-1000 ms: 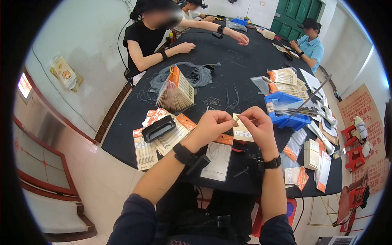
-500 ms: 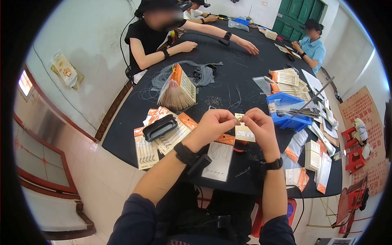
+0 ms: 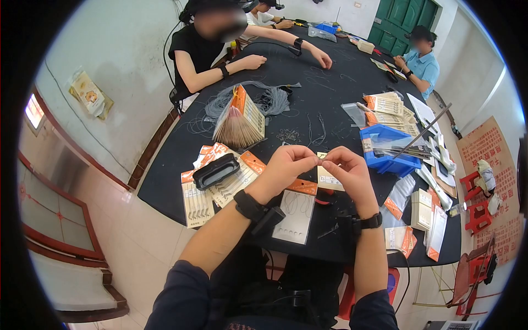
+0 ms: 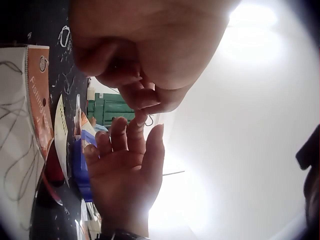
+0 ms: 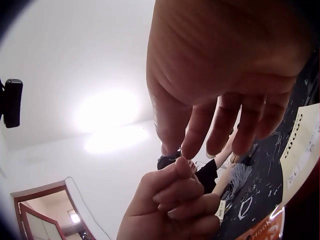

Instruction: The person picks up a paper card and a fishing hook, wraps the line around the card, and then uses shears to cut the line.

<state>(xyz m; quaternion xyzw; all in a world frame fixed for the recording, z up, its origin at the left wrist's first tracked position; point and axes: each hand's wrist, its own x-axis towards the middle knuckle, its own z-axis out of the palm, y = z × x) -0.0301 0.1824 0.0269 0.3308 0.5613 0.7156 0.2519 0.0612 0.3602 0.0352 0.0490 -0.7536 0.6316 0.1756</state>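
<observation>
Small, dark, curved metal hook [image 4: 150,120] pinched in the left hand [image 3: 285,169], visible mid-frame from the left wrist, hidden from the head; right hand [image 3: 352,171] fingertips narrow, can't tell if gripping.

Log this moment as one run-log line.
left hand: pinching small curved hook | right hand: fingertips close to left's | nearby: fishing-hook packet, blue bin

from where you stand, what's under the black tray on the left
Cream-and-orange cards stick out from under the black tray, overlapping, with dark hooks lined up on one. Whatever lies directly beneath its base is covered, so I can't tell.
</observation>
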